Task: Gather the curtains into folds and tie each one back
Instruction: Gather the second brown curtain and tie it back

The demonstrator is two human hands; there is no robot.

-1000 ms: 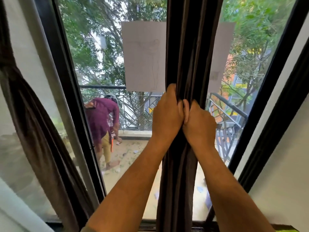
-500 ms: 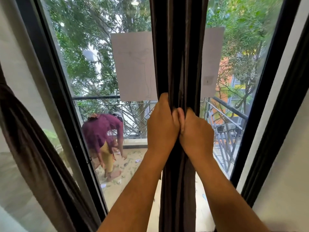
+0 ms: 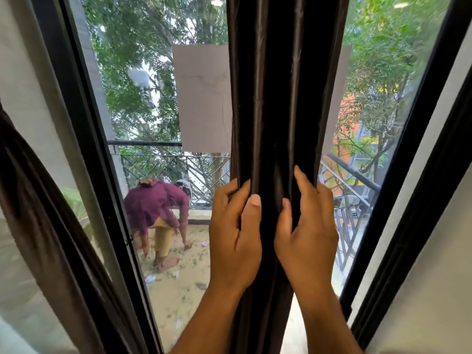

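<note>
Well, the window (image 3: pixel 158 111) fills the wall, and the dark curtain (image 3: pixel 278 98) hangs bunched down its middle. The left hand (image 3: pixel 233 241) pinches a fold, thumb in front; the right hand (image 3: pixel 306 238) clasps the folds beside it, fingers curled.

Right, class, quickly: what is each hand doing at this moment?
Left hand: holds the gathered dark brown fabric curtain, thumb in front.
Right hand: holds the same curtain, fingers curled into folds.
</note>
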